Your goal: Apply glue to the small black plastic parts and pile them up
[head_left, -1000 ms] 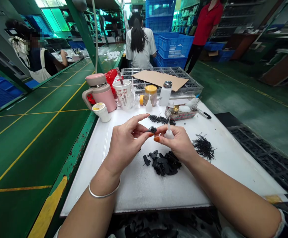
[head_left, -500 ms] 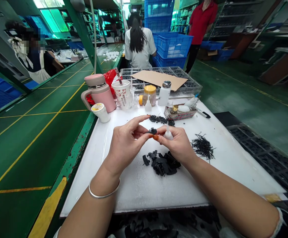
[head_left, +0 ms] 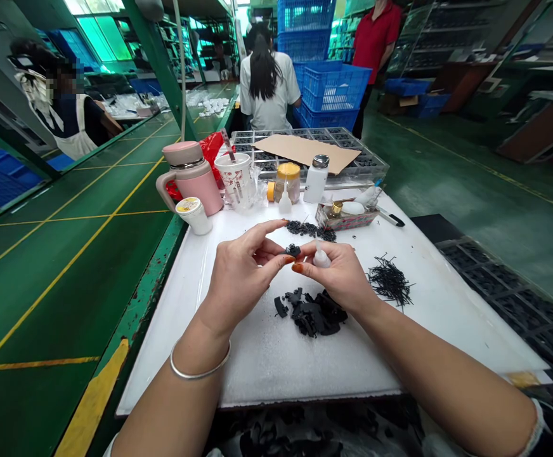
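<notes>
Between the thumb and fingers of my left hand [head_left: 241, 273] is a small black plastic part [head_left: 292, 250], held above the white board [head_left: 252, 374]. My right hand [head_left: 340, 270] is closed around a small white dropper bottle [head_left: 321, 258], its thin nozzle pointing up. The fingertips of my right hand are close to the black part; whether they touch it I cannot tell. Below the hands lies a pile of curved black pieces [head_left: 317, 314]. Behind them are small black rings [head_left: 312, 230], and thin black pins [head_left: 390, 281] are heaped to the right.
Along the board's back stand a pink thermos [head_left: 195, 184], a paper cup [head_left: 236, 181], a yellow-lidded jar [head_left: 290, 181], a white bottle [head_left: 316, 181] and a small box [head_left: 347, 219]. A green conveyor [head_left: 67, 254] runs on the left. Co-workers are beyond.
My right hand has shifted slightly away from the left fingertips, and the dropper bottle moved a little left with its nozzle. The left hand stays still. A person in red behind moved left.
</notes>
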`<act>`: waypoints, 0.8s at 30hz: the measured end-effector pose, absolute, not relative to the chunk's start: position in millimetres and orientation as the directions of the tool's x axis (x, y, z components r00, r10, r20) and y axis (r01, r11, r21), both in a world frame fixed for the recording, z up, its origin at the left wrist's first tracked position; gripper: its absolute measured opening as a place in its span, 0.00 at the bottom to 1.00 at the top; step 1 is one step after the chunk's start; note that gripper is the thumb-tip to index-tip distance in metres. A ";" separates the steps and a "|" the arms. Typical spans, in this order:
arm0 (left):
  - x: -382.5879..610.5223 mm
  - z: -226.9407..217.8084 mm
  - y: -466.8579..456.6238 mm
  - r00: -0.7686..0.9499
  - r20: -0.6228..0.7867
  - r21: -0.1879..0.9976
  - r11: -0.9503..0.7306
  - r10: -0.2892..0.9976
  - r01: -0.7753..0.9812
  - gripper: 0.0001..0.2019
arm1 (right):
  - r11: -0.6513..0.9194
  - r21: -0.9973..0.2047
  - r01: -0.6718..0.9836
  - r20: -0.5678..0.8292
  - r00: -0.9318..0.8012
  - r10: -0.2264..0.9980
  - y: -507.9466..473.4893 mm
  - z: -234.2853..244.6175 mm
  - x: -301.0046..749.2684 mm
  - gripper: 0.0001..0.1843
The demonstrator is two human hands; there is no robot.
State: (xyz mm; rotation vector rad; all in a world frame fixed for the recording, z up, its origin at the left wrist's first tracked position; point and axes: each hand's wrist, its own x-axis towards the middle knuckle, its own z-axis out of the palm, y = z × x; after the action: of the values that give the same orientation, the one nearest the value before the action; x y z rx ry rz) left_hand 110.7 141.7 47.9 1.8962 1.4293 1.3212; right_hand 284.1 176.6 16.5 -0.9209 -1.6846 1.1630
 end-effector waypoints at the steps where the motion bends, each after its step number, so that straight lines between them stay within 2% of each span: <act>1: 110.5 48.3 141.7 0.014 0.430 0.777 -0.379 0.903 0.502 0.23 | 0.283 -0.954 0.102 0.231 -0.353 0.907 176.7 16.6 284.1 0.07; 6: 109.9 49.8 141.1 -0.001 0.423 0.785 -0.366 0.906 0.501 0.23 | 0.232 -0.965 0.125 0.171 -0.372 0.912 176.9 18.3 283.5 0.08; 24: 109.5 48.7 142.2 0.009 0.416 0.787 -0.364 0.910 0.497 0.24 | 0.249 -0.964 0.088 0.200 -0.372 0.906 178.3 16.5 283.5 0.08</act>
State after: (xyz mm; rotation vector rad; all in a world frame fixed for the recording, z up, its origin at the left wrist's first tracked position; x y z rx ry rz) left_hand 109.5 142.2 48.7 1.8728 1.4410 1.3141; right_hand 283.5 178.3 16.5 -0.9307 -1.6789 1.2223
